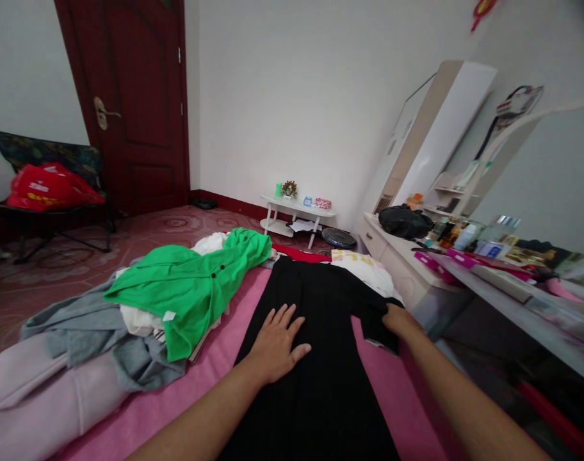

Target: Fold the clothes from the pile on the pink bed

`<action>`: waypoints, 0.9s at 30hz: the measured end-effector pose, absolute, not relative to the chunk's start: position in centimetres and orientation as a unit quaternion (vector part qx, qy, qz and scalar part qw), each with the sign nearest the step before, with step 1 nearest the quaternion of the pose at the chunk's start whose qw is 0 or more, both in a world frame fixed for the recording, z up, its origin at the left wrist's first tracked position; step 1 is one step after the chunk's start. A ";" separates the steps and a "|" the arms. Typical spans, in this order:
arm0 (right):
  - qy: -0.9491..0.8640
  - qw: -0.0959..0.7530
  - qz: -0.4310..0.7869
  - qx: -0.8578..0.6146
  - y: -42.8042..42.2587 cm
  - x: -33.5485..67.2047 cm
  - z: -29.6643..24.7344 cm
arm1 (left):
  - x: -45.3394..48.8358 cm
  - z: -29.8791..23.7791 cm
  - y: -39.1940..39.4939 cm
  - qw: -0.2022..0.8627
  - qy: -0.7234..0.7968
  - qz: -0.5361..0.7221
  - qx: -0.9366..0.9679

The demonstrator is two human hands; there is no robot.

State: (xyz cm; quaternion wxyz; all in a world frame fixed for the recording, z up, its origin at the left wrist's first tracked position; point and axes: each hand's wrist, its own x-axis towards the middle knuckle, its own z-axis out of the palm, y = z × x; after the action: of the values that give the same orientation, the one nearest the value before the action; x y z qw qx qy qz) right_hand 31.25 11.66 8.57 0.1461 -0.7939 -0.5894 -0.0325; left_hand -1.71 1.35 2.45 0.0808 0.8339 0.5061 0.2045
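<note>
A black short-sleeved shirt [328, 371] lies spread over a pink bed cover [383, 384], its near end cut off by the frame. Flat on the shirt's left half rests my left hand [277, 346], fingers spread and holding nothing. My right hand [401, 319] is closed on the edge of the right sleeve, its fingertips partly hidden by the cloth. Left of the shirt is a heap of clothes with a green buttoned garment [186, 282] on top, over grey [81, 320] and pale pink [56, 390] ones. Beyond the right sleeve lies a white printed garment [364, 269].
On the right stands a dressing table [412, 262] with a black bag [403, 221], bottles and a mirror. A low white table [296, 206] is by the far wall. At left, a folding chair [47, 150] bears a red bag [49, 187] near a dark red door [138, 96].
</note>
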 end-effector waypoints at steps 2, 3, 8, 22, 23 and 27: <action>-0.580 0.126 -0.051 -0.803 12.4 30.1 9.0 | -1.6 2.4 1.3 0.081 0.507 0.207 0.833; -0.587 0.124 -0.063 -0.797 12.9 29.3 9.4 | -1.6 2.4 1.3 0.080 0.508 0.208 0.832; -0.723 0.131 -0.059 -0.675 15.4 23.8 9.1 | -1.5 2.4 1.3 0.086 0.509 0.208 0.831; -0.703 -0.005 0.019 -0.711 18.2 20.7 1.1 | -1.8 1.9 1.6 0.084 0.514 0.183 0.834; -0.702 -0.009 0.022 -0.711 17.5 20.6 1.1 | -1.8 1.9 1.6 0.082 0.513 0.183 0.835; -0.719 -0.020 0.033 -0.694 13.1 20.7 1.2 | -1.7 1.7 1.5 0.076 0.511 0.185 0.836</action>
State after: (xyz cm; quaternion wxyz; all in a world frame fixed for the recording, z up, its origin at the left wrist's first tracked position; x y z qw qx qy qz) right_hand 20.74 13.13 1.18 -0.0200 -0.6943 -0.7187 0.0328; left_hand -1.73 1.47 1.69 0.0761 0.8361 0.5107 0.1851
